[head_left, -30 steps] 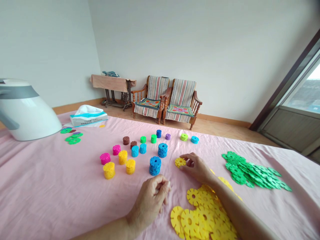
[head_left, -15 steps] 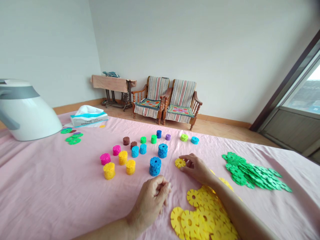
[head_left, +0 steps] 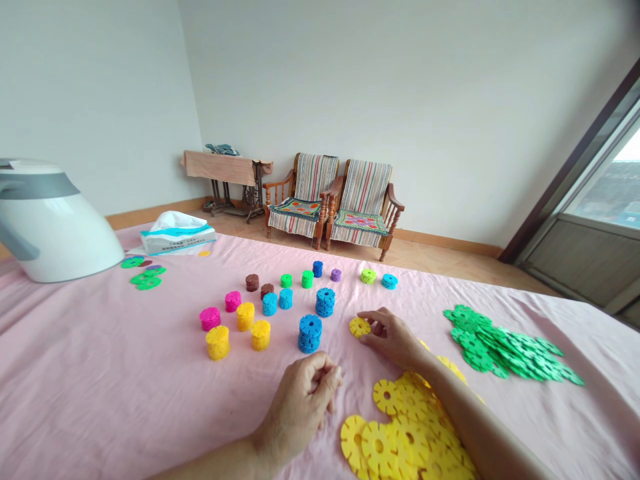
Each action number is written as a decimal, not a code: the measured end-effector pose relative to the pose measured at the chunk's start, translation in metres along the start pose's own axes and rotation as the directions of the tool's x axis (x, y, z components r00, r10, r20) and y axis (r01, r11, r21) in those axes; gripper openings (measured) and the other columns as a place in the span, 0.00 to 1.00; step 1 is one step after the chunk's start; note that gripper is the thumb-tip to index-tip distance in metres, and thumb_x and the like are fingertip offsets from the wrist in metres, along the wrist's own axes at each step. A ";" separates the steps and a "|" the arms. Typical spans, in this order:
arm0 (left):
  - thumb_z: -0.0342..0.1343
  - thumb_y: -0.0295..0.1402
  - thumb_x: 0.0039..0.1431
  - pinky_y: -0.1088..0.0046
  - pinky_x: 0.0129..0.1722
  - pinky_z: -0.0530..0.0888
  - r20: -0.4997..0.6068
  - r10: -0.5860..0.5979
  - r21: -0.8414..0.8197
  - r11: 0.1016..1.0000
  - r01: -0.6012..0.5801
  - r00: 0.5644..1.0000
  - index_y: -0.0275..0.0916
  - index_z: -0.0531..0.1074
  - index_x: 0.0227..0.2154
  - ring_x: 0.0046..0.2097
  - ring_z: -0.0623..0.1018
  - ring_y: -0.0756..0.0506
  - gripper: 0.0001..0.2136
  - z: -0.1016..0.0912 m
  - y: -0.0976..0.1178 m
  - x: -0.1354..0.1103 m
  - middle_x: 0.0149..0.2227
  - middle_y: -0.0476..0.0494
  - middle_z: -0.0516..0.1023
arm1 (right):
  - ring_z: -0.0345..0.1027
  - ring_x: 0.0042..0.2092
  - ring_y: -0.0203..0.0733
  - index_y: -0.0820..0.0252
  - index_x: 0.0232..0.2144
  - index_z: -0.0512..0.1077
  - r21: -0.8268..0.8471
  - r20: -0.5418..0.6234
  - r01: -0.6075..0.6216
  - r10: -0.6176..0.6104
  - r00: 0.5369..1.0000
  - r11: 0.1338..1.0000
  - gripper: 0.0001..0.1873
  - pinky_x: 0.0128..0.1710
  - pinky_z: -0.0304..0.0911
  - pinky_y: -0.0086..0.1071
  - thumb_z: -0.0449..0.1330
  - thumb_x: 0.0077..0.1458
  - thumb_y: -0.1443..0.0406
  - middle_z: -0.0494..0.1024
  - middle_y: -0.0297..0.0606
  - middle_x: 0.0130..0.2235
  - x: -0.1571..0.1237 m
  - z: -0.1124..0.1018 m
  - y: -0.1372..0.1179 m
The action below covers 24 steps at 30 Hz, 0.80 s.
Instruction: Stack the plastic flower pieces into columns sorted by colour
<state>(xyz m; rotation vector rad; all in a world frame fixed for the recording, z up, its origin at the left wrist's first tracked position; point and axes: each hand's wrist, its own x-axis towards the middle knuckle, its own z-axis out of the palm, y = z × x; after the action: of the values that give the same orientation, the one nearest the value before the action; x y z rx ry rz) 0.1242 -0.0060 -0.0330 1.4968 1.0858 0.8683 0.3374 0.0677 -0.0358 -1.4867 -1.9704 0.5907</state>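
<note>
My right hand (head_left: 390, 337) reaches out over the cloth, thumb and fingers closed on the edge of a yellow notched plastic disc (head_left: 360, 327), which lies flat or nearly so. My left hand (head_left: 305, 393) rests nearer to me with its fingers curled into a loose fist; nothing shows in it. Just beyond that fist stands a tall stack of blue discs (head_left: 310, 335), with another blue stack (head_left: 325, 303) behind. Under and beside my right forearm spreads a heap of loose yellow discs (head_left: 400, 437), partly hidden by the arm.
Short stacks in yellow (head_left: 218, 343), pink (head_left: 211, 319), brown (head_left: 253, 282) and other colours stand left and ahead on the pink cloth (head_left: 125, 373). Loose green discs (head_left: 505, 347) lie right. A white jug (head_left: 65, 227) and tissue pack (head_left: 178, 235) stand left. Two chairs (head_left: 363, 200) are beyond.
</note>
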 end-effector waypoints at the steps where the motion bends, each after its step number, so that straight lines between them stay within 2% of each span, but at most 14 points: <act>1: 0.47 0.45 0.58 0.82 0.14 0.57 -0.001 0.002 0.001 1.000 -0.002 1.000 0.38 0.60 0.24 0.16 0.63 0.55 0.15 0.000 0.000 0.000 0.17 0.54 0.65 | 0.62 0.29 0.34 0.57 0.44 0.72 0.001 0.000 0.002 -0.002 1.000 1.000 0.20 0.33 0.63 0.31 0.60 0.45 0.64 0.66 0.35 0.33 0.000 0.000 0.000; 24: 0.48 0.45 0.57 0.82 0.14 0.56 0.000 0.005 -0.006 1.000 -0.005 1.000 0.38 0.60 0.24 0.15 0.62 0.55 0.15 0.000 0.001 0.000 0.17 0.54 0.65 | 0.64 0.31 0.34 0.58 0.45 0.72 0.032 -0.044 0.030 -0.029 0.999 0.999 0.20 0.34 0.63 0.31 0.60 0.46 0.65 0.69 0.36 0.35 -0.003 0.004 0.005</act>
<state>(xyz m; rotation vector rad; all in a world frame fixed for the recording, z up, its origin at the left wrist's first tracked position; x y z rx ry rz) 0.1247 -0.0064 -0.0320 1.4952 1.0795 0.8742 0.3389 0.0665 -0.0425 -1.4365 -1.9369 0.5702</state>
